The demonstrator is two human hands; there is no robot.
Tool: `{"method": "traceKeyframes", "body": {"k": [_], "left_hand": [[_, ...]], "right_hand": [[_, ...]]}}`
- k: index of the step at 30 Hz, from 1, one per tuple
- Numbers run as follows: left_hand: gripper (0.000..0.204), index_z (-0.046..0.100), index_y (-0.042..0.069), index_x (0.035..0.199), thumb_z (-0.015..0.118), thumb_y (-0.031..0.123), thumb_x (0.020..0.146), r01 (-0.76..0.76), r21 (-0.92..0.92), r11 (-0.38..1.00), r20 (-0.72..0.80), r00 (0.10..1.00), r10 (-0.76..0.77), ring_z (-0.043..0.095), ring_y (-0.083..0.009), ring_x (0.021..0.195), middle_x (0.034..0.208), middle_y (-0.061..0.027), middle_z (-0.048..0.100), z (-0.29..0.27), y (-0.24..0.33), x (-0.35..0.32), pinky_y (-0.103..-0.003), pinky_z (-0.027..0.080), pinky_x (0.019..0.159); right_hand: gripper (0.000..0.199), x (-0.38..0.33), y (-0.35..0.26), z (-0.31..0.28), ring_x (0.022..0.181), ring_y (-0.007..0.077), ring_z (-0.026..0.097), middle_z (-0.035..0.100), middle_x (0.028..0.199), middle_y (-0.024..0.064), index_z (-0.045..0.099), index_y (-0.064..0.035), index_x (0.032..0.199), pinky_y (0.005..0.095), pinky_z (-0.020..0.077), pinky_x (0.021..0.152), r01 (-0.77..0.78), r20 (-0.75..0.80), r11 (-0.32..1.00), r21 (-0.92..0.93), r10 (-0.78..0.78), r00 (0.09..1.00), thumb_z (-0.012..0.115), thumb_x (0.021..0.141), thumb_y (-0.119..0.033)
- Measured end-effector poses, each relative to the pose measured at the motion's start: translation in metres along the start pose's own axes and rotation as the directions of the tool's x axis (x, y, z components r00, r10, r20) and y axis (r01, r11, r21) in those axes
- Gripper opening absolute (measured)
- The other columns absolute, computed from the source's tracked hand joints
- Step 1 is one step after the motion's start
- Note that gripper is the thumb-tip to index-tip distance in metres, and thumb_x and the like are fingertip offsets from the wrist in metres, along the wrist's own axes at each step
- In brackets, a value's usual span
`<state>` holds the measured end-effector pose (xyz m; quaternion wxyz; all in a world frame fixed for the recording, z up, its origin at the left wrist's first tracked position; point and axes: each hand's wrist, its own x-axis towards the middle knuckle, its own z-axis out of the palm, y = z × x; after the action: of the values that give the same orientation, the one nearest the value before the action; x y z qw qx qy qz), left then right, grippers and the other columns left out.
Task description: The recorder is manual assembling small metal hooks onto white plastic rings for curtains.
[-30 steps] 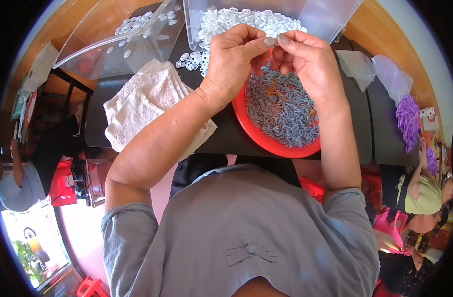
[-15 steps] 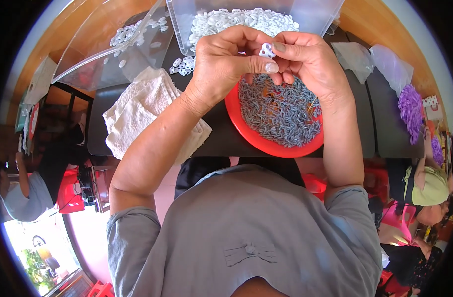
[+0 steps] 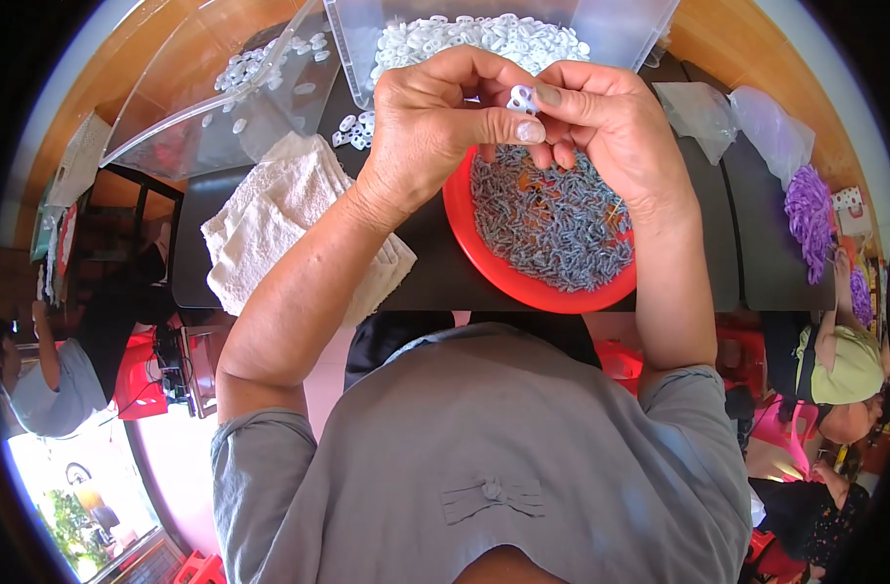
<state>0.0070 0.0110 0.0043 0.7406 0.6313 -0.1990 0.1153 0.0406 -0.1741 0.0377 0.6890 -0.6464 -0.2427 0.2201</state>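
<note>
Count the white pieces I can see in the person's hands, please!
1. The small white piece shows between the left hand and the right hand, by the right thumb's tip. Others may be hidden behind the fingers.

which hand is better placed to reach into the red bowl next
Probably the right hand: in view it partly overlaps the red bowl, while the left hand lies mostly left of it. Both seem occupied with a white piece.
</note>
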Motion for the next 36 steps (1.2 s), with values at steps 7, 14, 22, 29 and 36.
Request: {"method": "traceKeyframes", "body": {"k": [7,14,22,29,36], "left_hand": [[0.026,0.066,-0.002,0.09,0.082,0.003,0.071,-0.015,0.039,0.999,-0.007,1.0,0.016,0.058,-0.0057,0.063,0.075,-0.0032,0.062,0.0,0.007,-0.004,-0.018,0.047,0.051],[0.02,0.061,-0.006,0.088,0.076,-0.006,0.074,0.026,-0.119,0.993,0.037,0.999,-0.022,0.068,-0.0182,0.066,0.077,-0.0125,0.066,0.007,0.023,-0.009,-0.026,0.057,0.058],[0.018,0.058,-0.006,0.086,0.073,-0.009,0.076,-0.065,-0.087,0.994,0.041,0.997,0.069,0.07,-0.0232,0.067,0.076,-0.014,0.066,0.007,0.023,-0.013,-0.031,0.06,0.061],[0.016,0.058,-0.005,0.084,0.072,-0.009,0.077,-0.102,-0.01,0.995,0.062,0.993,0.102,0.07,-0.0229,0.067,0.076,-0.0134,0.066,0.005,0.023,-0.013,-0.03,0.06,0.06],[0.025,0.063,0.0,0.093,0.077,-0.005,0.073,-0.085,-0.118,0.989,0.058,0.994,0.093,0.059,-0.0092,0.078,0.087,-0.0026,0.063,0.003,0.011,-0.012,-0.022,0.049,0.073]], "right_hand": [[0.024,-0.001,0.0,0.004,0.054,0.014,0.059,0.061,0.07,0.0068,0.061,0.0038,0.09,0.0195,0.0404,0.044,-0.003,0.036,0.997,0.074,0.0,0.999,0.06,0.093,-0.02],[0.026,-0.003,0.0,0.007,0.052,0.0125,0.058,0.059,0.068,0.0069,0.061,0.0055,0.09,0.0184,0.038,0.041,0.009,0.062,0.997,0.073,-0.014,0.998,0.062,0.092,-0.02],[0.025,-0.004,0.003,0.01,0.052,0.0126,0.058,0.06,0.07,0.0084,0.06,0.0067,0.093,0.0171,0.0354,0.04,0.019,0.092,0.986,0.167,-0.034,0.995,0.062,0.092,-0.018],[0.024,-0.003,0.004,0.01,0.052,0.0124,0.057,0.06,0.069,0.008,0.059,0.006,0.091,0.017,0.0347,0.04,0.028,0.13,0.981,0.19,-0.053,0.99,0.062,0.091,-0.018],[0.023,0.0,0.002,0.009,0.053,0.0118,0.058,0.06,0.069,0.0063,0.06,0.0046,0.09,0.0169,0.0355,0.042,0.043,0.122,0.989,0.142,-0.061,0.991,0.062,0.092,-0.019]]}}
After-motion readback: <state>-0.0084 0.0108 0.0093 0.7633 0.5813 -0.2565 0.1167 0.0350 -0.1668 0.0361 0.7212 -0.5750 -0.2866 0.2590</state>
